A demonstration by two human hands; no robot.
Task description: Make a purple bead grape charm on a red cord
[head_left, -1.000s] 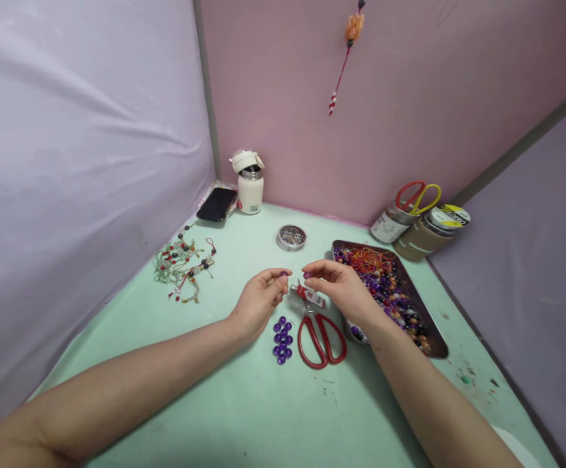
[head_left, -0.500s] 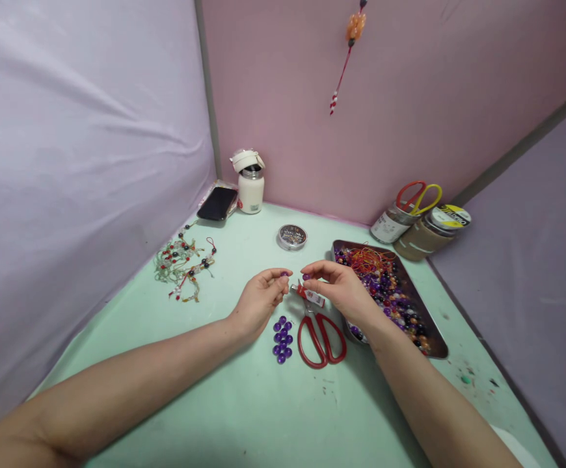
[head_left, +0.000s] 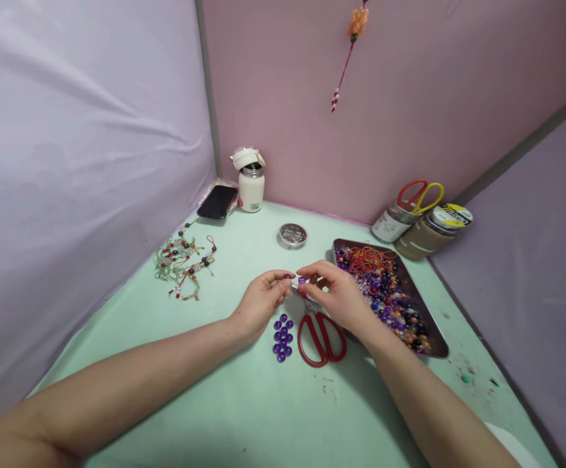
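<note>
My left hand point(head_left: 264, 298) is closed in a pinch on a purple bead point(head_left: 287, 277). Facing it, my right hand point(head_left: 337, 292) pinches another purple bead point(head_left: 302, 280), a small gap apart from the first. Below the fingertips lies a small red item with a metal end point(head_left: 302, 294), looking like a lighter, mostly covered by my right hand. Red-handled scissors point(head_left: 323, 351) rest under it, their blades partly hidden. Left of the scissors, several purple beads point(head_left: 283, 337) sit in a close cluster on the table.
A dark tray point(head_left: 432, 335) of mixed beads and orange cord stands right. Strung beads point(head_left: 185, 260) lie left. Behind are a round tin point(head_left: 293, 235), a white bottle point(head_left: 252, 188), a phone point(head_left: 218, 202) and jars point(head_left: 393, 222) point(head_left: 422, 239), one holding scissors.
My right hand has moved left, bringing its purple bead closer to the one in my left hand, and now covers more of the red item. My left hand stays nearly still.
</note>
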